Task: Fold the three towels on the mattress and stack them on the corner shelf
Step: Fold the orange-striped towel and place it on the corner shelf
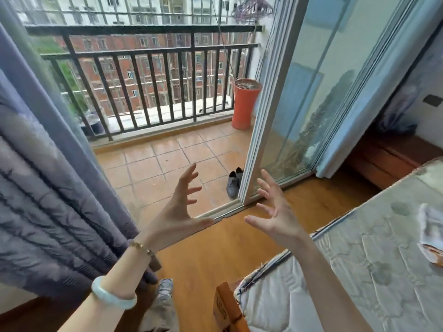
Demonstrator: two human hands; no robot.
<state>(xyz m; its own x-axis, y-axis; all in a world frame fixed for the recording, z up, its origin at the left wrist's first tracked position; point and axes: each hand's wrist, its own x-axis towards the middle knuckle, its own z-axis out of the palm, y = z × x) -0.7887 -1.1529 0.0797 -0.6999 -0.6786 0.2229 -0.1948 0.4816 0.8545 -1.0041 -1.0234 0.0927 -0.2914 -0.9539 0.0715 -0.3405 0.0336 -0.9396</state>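
My left hand (182, 207) and my right hand (275, 212) are raised in front of me with fingers spread, palms facing each other, holding nothing. They hover over the wooden floor near the open balcony door. The quilted mattress (359, 259) lies at the lower right. At the right frame edge a crumpled pale towel (431, 236) with an orange patch rests on the mattress, only partly in view. No corner shelf is visible.
A purple-grey curtain (48, 200) hangs at the left. The sliding glass door (299, 104) stands open onto a tiled balcony with a black railing (148, 87), an orange pot (245, 103) and a pair of grey shoes (233, 182). A wooden bed frame corner (225, 307) juts out below.
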